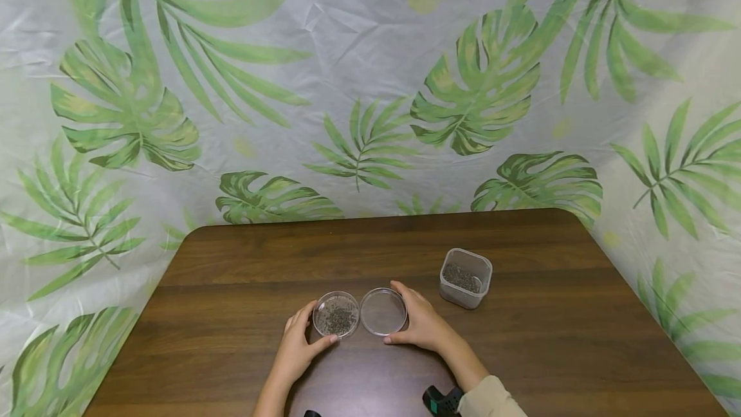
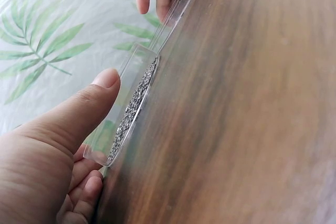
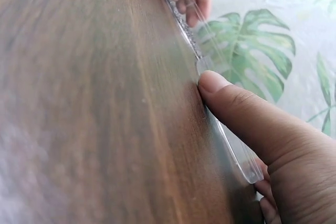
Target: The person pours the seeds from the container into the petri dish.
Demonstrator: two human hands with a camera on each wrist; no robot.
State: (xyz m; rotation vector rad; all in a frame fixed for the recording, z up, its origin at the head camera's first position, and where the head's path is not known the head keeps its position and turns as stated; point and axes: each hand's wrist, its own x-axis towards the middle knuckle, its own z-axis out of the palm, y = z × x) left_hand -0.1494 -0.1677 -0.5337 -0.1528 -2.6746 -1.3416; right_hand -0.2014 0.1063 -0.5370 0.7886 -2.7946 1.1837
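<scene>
A clear round petri dish (image 1: 336,315) with small dark grains spread over its bottom sits on the wooden table. My left hand (image 1: 294,349) holds it by the rim, thumb on the near side and fingers round the far left. In the left wrist view the grains (image 2: 132,109) lie in a thin layer behind the clear wall. Right beside it, rims touching or nearly so, is a second clear round dish or lid (image 1: 383,312) with no grains seen in it. My right hand (image 1: 425,322) grips that one between thumb and fingers from the right.
A squarish translucent plastic tub (image 1: 460,296), partly filled with similar dark grains, stands right of my right hand. The brown wooden table (image 1: 243,365) ends at a leaf-patterned cloth (image 1: 359,82) behind. A black wrist device (image 1: 442,401) shows at my right wrist.
</scene>
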